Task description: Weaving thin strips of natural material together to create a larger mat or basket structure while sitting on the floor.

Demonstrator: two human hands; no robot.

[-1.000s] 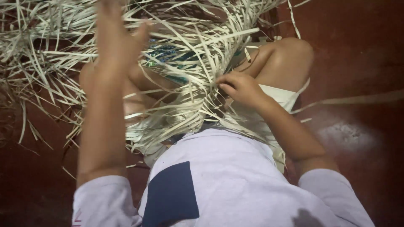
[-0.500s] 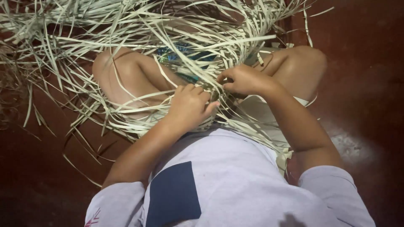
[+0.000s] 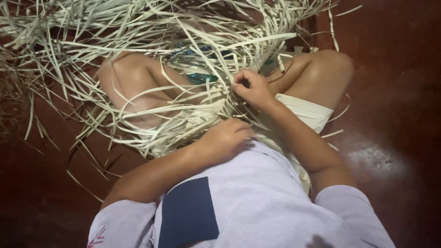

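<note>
left hand (image 3: pixel 227 138) curled, right hand (image 3: pixel 251 89) pinching

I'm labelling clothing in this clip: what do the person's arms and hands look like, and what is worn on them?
Both arms are bare below short pale lilac sleeves. The left hand and right hand wear no gloves, and no rings or bands show.

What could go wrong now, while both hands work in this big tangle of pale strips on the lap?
1. The right hand pinches one strip of the pale strips, which cross each other loosely; a pull may drag neighbouring strips out of place.
2. The left hand presses the near edge against the body; if it slips, that part may loosen.
3. Loose ends spread over the red floor and could snag or bend.
</note>
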